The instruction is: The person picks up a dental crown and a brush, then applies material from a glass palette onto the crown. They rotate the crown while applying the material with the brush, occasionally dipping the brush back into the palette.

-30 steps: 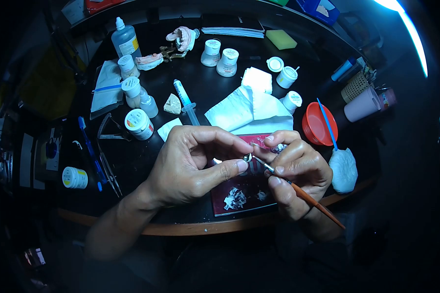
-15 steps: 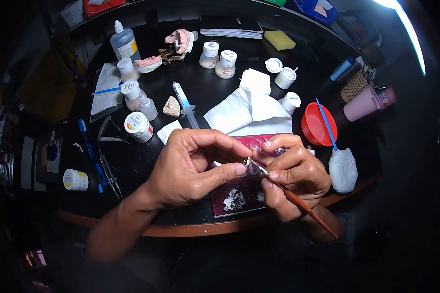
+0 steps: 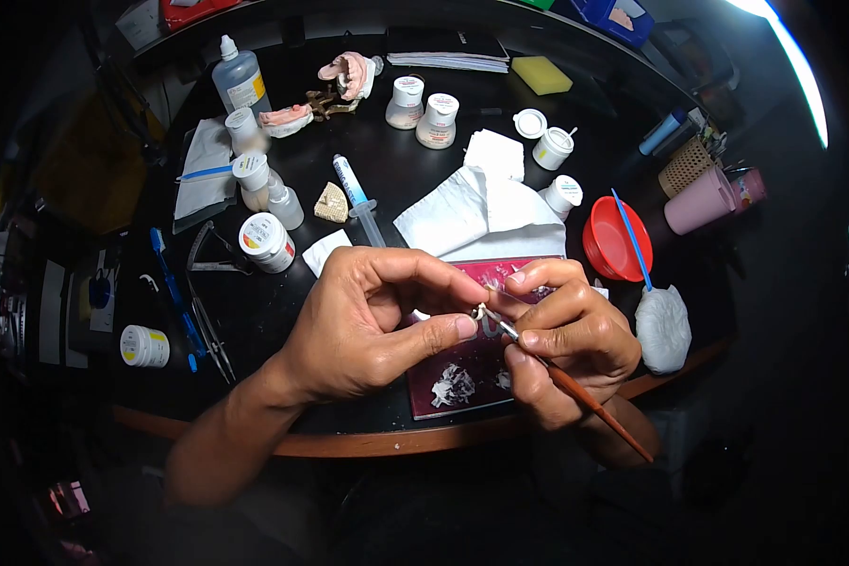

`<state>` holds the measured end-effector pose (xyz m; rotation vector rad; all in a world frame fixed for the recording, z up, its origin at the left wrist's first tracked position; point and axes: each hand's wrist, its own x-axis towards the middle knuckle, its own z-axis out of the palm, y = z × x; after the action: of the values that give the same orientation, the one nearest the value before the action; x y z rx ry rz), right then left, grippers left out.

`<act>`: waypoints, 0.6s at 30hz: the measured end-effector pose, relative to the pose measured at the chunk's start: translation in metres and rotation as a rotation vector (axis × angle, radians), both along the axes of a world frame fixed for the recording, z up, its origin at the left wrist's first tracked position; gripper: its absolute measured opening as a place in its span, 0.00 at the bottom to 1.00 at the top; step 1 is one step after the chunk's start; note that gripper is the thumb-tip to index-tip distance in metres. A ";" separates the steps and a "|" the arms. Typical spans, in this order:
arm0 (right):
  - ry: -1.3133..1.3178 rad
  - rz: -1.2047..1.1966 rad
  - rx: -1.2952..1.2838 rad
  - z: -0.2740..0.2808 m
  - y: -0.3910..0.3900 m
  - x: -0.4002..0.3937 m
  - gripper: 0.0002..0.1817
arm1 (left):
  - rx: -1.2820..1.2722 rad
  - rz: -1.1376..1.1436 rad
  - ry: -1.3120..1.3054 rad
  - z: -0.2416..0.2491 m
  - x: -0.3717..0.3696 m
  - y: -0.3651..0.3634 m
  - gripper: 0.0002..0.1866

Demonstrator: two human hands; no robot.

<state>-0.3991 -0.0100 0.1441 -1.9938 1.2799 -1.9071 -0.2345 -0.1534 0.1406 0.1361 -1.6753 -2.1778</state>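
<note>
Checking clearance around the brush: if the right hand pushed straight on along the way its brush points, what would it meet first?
Most likely the small piece pinched in the left hand; the right hand aims the brush at it.

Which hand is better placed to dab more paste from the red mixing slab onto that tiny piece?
Right, probably. The right hand holds the brush, its tip at the small piece directly above the red slab. The left hand has the piece pinched between thumb and fingertips.

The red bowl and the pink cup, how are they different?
The red bowl is wide, low and bright red; the pink cup is taller, narrower and pale pink. A blue stick lies across the red bowl, while nothing shows on the pink cup. The red bowl sits nearer the right hand. Both stand on the black table.
</note>
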 end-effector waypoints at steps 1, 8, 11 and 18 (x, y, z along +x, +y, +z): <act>-0.001 0.003 -0.001 0.000 0.000 0.000 0.12 | -0.002 -0.001 -0.001 0.000 0.000 0.000 0.12; -0.004 0.004 -0.006 0.001 -0.001 0.000 0.13 | 0.001 -0.005 -0.010 -0.001 0.000 0.000 0.12; -0.010 0.016 -0.003 0.000 -0.001 0.000 0.13 | -0.005 -0.014 -0.011 0.000 0.000 -0.001 0.12; -0.045 0.036 -0.006 -0.003 -0.002 0.000 0.13 | -0.017 -0.016 0.004 0.000 0.000 -0.001 0.14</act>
<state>-0.3990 -0.0116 0.1411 -1.9519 1.2199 -1.9303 -0.2345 -0.1548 0.1405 0.1145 -1.6979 -2.1730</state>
